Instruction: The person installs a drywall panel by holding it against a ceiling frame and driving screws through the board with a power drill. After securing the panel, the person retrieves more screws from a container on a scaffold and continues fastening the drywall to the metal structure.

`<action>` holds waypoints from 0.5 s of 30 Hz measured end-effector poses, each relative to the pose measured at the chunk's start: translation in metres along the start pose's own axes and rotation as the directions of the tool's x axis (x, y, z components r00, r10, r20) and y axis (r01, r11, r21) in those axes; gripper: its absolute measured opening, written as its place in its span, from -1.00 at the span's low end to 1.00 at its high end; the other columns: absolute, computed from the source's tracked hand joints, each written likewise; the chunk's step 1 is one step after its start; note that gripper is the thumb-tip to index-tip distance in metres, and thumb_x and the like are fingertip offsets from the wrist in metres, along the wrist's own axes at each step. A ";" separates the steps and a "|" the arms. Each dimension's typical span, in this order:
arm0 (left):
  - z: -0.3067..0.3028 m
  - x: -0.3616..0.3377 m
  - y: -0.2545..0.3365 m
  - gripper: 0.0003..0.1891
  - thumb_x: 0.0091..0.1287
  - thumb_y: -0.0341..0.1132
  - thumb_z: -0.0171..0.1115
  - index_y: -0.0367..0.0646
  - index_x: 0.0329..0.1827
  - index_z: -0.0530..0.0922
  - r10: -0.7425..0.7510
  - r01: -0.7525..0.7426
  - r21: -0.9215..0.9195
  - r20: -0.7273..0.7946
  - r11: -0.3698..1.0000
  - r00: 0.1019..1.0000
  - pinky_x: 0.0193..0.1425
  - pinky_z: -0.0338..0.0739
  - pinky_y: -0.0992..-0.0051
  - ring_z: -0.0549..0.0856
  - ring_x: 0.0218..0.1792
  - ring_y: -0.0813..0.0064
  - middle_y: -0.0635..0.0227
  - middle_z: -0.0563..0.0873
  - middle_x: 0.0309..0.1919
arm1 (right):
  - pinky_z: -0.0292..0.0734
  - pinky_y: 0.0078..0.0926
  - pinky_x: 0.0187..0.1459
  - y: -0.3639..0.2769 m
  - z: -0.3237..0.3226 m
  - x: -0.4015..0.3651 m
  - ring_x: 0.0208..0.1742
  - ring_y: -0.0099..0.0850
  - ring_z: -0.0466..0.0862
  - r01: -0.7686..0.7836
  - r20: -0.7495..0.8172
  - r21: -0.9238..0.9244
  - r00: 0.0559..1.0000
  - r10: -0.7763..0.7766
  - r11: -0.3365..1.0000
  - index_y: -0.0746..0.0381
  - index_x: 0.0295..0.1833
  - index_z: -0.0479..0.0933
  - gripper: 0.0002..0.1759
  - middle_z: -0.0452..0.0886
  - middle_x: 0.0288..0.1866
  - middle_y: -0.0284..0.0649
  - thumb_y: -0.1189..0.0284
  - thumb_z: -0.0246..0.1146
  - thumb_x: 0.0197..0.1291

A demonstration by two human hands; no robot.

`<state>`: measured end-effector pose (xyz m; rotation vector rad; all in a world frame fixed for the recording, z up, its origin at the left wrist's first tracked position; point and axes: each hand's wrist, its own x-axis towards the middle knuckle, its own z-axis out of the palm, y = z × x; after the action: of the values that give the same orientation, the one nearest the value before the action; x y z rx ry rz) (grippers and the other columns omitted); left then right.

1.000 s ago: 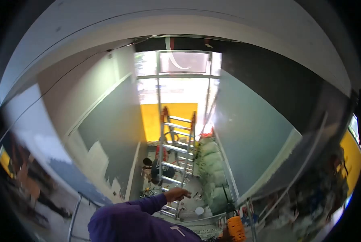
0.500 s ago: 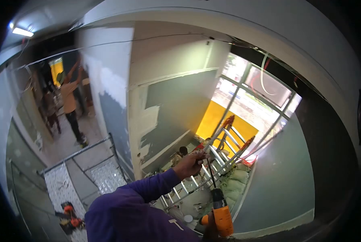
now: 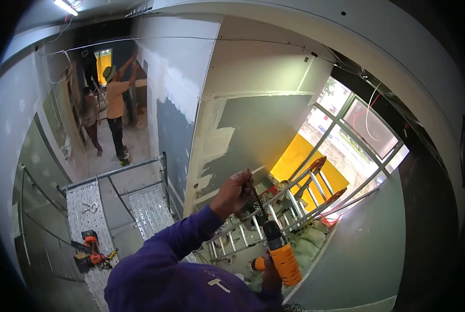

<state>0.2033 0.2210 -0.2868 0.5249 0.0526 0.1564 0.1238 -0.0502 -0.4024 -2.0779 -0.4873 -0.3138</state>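
Note:
An orange and black power drill (image 3: 285, 264) points up and away in front of me, with a long dark bit (image 3: 262, 209) in its chuck. My right hand (image 3: 272, 274) is wrapped round the drill's grip, partly hidden by the body. At the bit's far end, my left hand (image 3: 233, 193) is raised with fingers closed around the tip; anything else between them is hidden.
A scaffold (image 3: 113, 179) with perforated metal planks stands to the left; red-and-black power tools (image 3: 93, 249) lie on it. Below are an aluminium ladder (image 3: 253, 229) and stacked sacks (image 3: 308, 242). A co-worker (image 3: 116, 99) reaches toward a wall, another person (image 3: 90, 122) nearby.
My view has shifted, so the room sits further right and lower. My left hand has moved left and up, the drill tilting with it. Both hands keep their hold.

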 end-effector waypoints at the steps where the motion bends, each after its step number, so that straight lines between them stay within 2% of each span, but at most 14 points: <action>1: 0.000 0.001 0.010 -0.70 0.49 -0.03 0.12 -0.01 -0.33 0.46 0.011 -0.011 0.003 0.012 1.000 1.000 -0.39 0.28 0.59 0.33 -0.54 0.62 0.57 0.34 -0.55 | 0.47 -0.43 0.05 0.003 0.008 0.005 -0.06 -0.43 0.60 -0.009 -0.002 -0.024 1.000 0.009 1.000 0.28 0.05 0.52 -0.74 0.62 -0.12 -0.27 0.46 0.22 0.26; 4: -0.005 0.018 0.043 -0.73 0.48 -0.10 0.13 -0.02 -0.34 0.44 0.074 -0.079 0.042 0.110 0.996 0.991 -0.40 0.27 0.61 0.32 -0.54 0.63 0.56 0.33 -0.56 | 0.47 -0.44 0.04 0.005 0.039 0.023 -0.07 -0.43 0.61 0.033 -0.022 -0.029 0.999 -0.033 0.999 0.29 0.04 0.52 -0.75 0.61 -0.13 -0.26 0.46 0.20 0.28; 5: -0.007 0.026 0.057 -0.75 0.48 -0.11 0.13 -0.02 -0.34 0.44 0.079 -0.089 0.075 0.130 0.993 0.988 -0.41 0.27 0.61 0.31 -0.55 0.63 0.55 0.33 -0.56 | 0.47 -0.45 0.03 -0.013 0.046 0.034 -0.07 -0.43 0.61 0.096 -0.004 0.014 0.995 -0.096 0.995 0.29 0.03 0.52 -0.76 0.61 -0.14 -0.26 0.46 0.19 0.28; 8: -0.002 0.050 0.108 -0.77 0.48 -0.15 0.14 -0.02 -0.34 0.44 0.067 -0.092 0.154 0.160 0.984 0.985 -0.44 0.25 0.60 0.30 -0.56 0.64 0.55 0.33 -0.57 | 0.49 -0.46 -0.02 -0.046 0.087 0.063 -0.13 -0.45 0.62 0.225 -0.083 0.023 0.971 -0.222 0.974 0.28 -0.01 0.53 -0.79 0.63 -0.21 -0.28 0.48 0.20 0.27; 10: 0.013 0.061 0.137 -0.78 0.48 -0.16 0.14 -0.02 -0.33 0.44 0.027 -0.049 0.171 0.128 0.984 0.991 -0.45 0.24 0.60 0.30 -0.56 0.65 0.55 0.32 -0.59 | 0.50 -0.45 -0.05 -0.081 0.118 0.087 -0.15 -0.46 0.63 0.144 -0.221 0.302 0.972 -0.077 0.942 0.28 -0.02 0.53 -0.80 0.63 -0.22 -0.30 0.48 0.23 0.25; 11: 0.012 0.076 0.151 -0.79 0.47 -0.17 0.15 -0.04 -0.32 0.46 0.010 -0.025 0.130 0.117 0.991 0.993 -0.46 0.23 0.60 0.28 -0.56 0.65 0.56 0.31 -0.59 | 0.52 -0.45 -0.06 -0.096 0.130 0.102 -0.16 -0.46 0.63 0.162 -0.234 0.329 0.968 -0.086 0.930 0.28 0.00 0.53 -0.77 0.64 -0.21 -0.30 0.49 0.27 0.24; 13: 0.018 0.091 0.182 -0.79 0.47 -0.17 0.16 -0.04 -0.31 0.47 0.042 -0.085 0.183 0.227 0.979 0.973 -0.46 0.24 0.60 0.29 -0.56 0.65 0.57 0.31 -0.58 | 0.52 -0.44 -0.05 -0.131 0.156 0.122 -0.16 -0.46 0.63 0.205 -0.252 0.494 0.964 -0.087 0.845 0.27 0.00 0.52 -0.78 0.63 -0.21 -0.31 0.50 0.27 0.25; 15: 0.027 0.103 0.213 -0.80 0.45 -0.18 0.19 -0.05 -0.30 0.48 0.047 -0.122 0.213 0.329 0.969 0.943 -0.46 0.24 0.60 0.29 -0.55 0.66 0.58 0.32 -0.57 | 0.52 -0.46 -0.07 -0.149 0.178 0.141 -0.16 -0.46 0.62 0.260 -0.277 0.521 0.952 -0.127 0.813 0.26 0.03 0.49 -0.77 0.61 -0.19 -0.31 0.49 0.26 0.28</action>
<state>0.2787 0.4060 -0.1577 0.7813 -0.2751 0.1481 0.1859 0.2030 -0.3253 -1.4053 -0.5732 -0.4681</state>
